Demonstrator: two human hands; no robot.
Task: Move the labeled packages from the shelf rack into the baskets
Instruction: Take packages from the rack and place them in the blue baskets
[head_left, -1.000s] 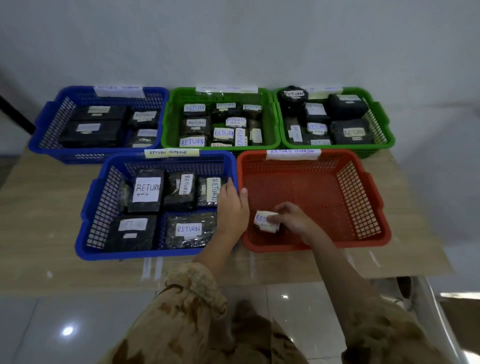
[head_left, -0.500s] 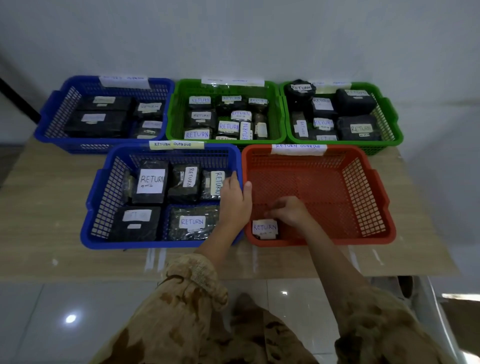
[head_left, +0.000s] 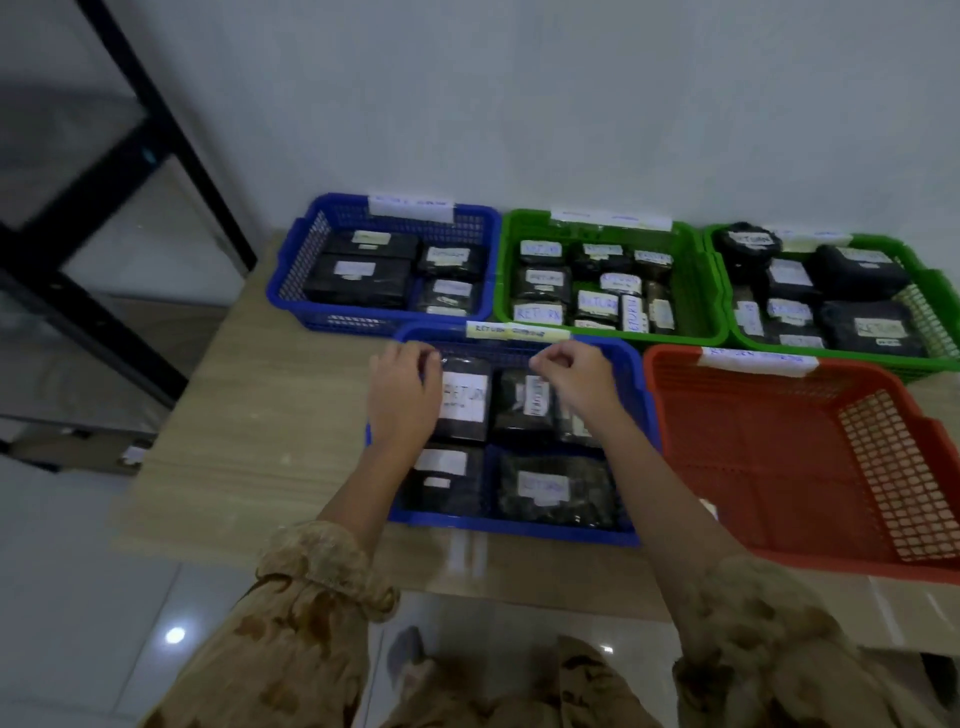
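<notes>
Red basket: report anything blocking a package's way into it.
Nothing visible blocks it. The red basket is open on top with a mostly bare floor. Only the right forearm crosses its near left corner. The left hand and right hand are over the near blue basket.

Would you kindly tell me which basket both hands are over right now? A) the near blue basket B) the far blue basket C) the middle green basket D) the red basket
A: the left hand and the right hand are both above the near blue basket, towards its far side, and neither reaches over any other basket.
</notes>
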